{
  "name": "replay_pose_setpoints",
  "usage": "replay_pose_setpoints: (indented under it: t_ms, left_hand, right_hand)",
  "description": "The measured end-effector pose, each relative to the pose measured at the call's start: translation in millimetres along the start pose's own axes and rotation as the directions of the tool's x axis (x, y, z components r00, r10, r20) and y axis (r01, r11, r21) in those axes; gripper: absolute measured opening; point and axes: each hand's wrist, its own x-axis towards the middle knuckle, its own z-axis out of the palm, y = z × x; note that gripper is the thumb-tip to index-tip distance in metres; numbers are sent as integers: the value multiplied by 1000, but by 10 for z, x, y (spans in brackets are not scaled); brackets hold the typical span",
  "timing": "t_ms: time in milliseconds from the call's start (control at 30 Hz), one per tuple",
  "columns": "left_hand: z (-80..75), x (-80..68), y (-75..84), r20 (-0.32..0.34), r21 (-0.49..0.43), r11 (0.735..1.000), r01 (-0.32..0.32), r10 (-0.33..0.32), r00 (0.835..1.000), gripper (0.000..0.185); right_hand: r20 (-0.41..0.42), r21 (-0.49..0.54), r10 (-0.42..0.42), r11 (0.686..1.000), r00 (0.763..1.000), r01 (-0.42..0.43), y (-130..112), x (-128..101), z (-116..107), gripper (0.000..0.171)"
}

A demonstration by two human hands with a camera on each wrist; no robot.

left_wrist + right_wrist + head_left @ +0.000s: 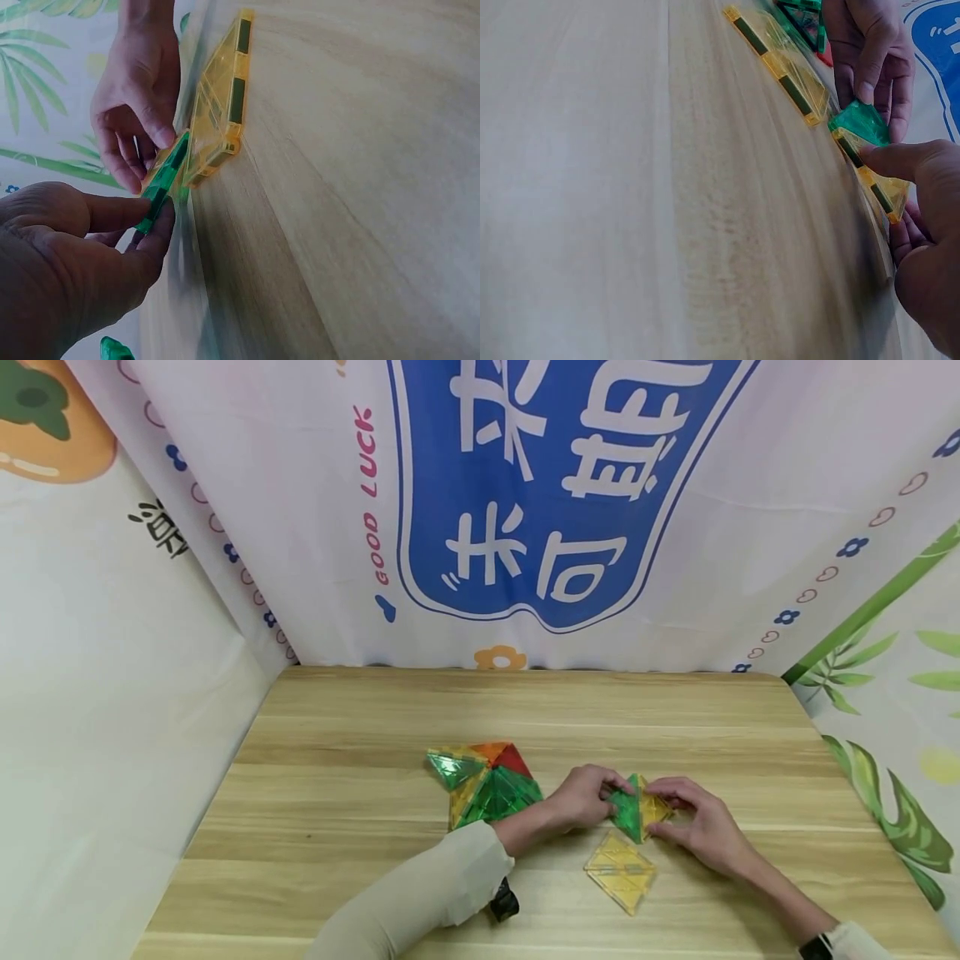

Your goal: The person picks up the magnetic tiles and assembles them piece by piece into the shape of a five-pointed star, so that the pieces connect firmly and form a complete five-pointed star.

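My left hand (583, 797) pinches a translucent green triangular magnetic tile (627, 812) between thumb and fingers. Its long edge meets that of a yellow triangular magnetic tile (654, 810), which my right hand (699, 823) pinches from the other side. In the left wrist view the green tile (161, 184) is tilted, with dark magnet strips along its edge. The right wrist view shows my right thumb on the yellow tile (870, 174). Just nearer than both hands lies a yellow diamond of joined tiles (621, 872) on the table.
Left of my left hand stands a raised shape of green, yellow, orange and red tiles (495, 781), partly behind the forearm. A small black object (504, 902) shows below the left sleeve. The wooden table (337, 718) ends at a printed cloth backdrop (330, 593).
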Motion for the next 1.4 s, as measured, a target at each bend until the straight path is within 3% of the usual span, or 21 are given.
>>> replay_pose_setpoints:
  t_ms: [233,400,867,1233,1400]
  left_hand:
    - [-88,-59,-3,-5,-42,999,-4,4,1000,38]
    - [-258,-125,16,-27,-58,997,-52,51,998,35]
    - [-969,-416,-35,-86,-101,994,-32,24,996,35]
    - [-1551,-523,-253,-149,-162,987,6,-31,988,35]
    - [-1753,-543,-398,-145,-227,973,39,-73,987,36]
  right_hand:
    - [36,180,33,983,999,-39,-40,101,-52,40]
    - [81,226,17,974,997,-35,-136,261,-68,37]
    - [192,307,-34,951,981,-27,-507,917,182,31]
    - [240,391,-8,916,971,-89,-711,1497,592,34]
    - [281,393,31,908,959,-144,-734,1687,769,36]
